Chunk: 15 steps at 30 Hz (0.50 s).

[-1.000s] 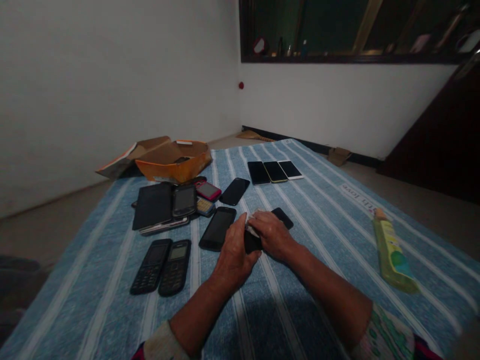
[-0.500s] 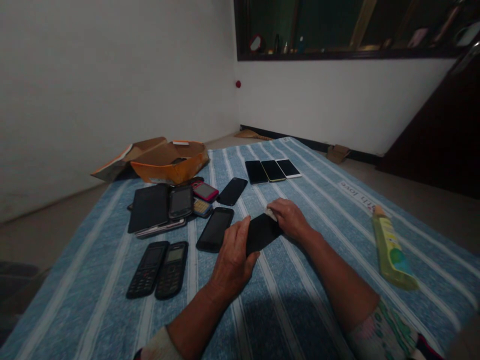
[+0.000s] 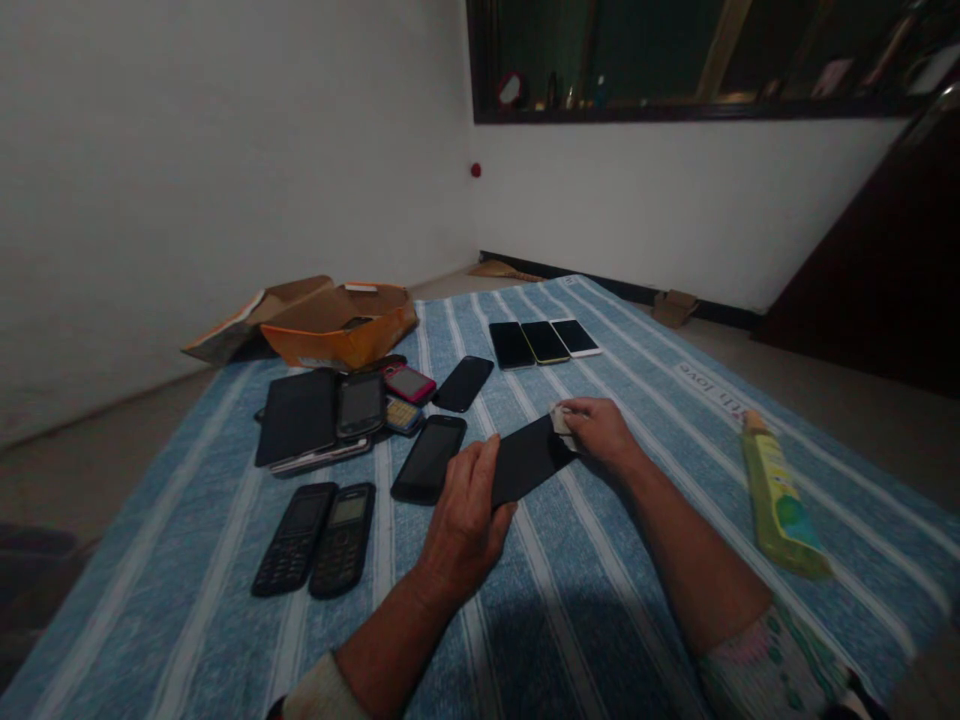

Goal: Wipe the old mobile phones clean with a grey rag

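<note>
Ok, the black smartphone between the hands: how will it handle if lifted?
The black smartphone looks rigid: it spans the left hand and right hand without sagging. Its smooth face is probably slippery, and the thin flat slab seems unlikely to roll.

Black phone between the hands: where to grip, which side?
Pinch the long edges of the black phone at mid-length, coming from above: the flat slab spans the left hand and right hand, which cover both ends, leaving only its middle free.
</note>
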Tool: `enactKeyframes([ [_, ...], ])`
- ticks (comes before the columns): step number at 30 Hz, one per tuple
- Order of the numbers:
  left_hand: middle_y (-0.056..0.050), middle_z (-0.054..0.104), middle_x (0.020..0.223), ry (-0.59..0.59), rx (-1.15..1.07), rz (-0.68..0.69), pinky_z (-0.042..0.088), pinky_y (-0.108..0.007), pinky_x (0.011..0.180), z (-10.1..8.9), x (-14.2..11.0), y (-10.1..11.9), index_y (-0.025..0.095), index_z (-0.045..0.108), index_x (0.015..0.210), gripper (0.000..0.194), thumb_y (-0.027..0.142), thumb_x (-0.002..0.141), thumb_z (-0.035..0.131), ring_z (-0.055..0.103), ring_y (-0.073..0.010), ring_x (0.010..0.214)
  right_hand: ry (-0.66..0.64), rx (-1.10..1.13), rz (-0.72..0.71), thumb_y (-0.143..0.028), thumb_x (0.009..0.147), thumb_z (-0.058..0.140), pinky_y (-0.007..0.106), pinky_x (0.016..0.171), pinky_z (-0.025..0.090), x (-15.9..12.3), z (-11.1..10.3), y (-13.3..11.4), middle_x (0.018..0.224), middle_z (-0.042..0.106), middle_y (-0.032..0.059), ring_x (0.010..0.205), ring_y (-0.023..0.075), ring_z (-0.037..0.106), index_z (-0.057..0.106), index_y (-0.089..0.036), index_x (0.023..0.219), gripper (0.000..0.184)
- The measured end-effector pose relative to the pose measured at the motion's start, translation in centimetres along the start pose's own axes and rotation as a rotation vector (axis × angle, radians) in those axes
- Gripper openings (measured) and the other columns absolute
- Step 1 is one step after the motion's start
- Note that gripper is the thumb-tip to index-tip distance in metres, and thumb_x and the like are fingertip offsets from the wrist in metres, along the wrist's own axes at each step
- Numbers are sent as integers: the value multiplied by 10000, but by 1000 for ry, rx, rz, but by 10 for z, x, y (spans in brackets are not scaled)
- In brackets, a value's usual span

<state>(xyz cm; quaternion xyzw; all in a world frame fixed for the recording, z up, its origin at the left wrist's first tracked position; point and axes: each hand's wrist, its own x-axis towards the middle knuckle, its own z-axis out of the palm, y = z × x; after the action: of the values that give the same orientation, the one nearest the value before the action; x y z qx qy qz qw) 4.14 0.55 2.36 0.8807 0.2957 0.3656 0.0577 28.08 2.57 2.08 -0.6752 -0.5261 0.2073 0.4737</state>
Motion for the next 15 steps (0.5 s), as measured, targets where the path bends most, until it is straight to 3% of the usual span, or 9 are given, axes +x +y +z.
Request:
enactKeyframes([
  [15, -181, 452, 1360, -62, -12, -25, 449, -561, 1028, -1, -1, -5, 190, 190, 1497, 770, 112, 827, 561, 466, -345, 1251, 32, 161, 181, -222, 628, 589, 264, 582, 476, -5, -7, -6, 699, 735, 49, 647, 199, 669, 792, -140, 813, 287],
])
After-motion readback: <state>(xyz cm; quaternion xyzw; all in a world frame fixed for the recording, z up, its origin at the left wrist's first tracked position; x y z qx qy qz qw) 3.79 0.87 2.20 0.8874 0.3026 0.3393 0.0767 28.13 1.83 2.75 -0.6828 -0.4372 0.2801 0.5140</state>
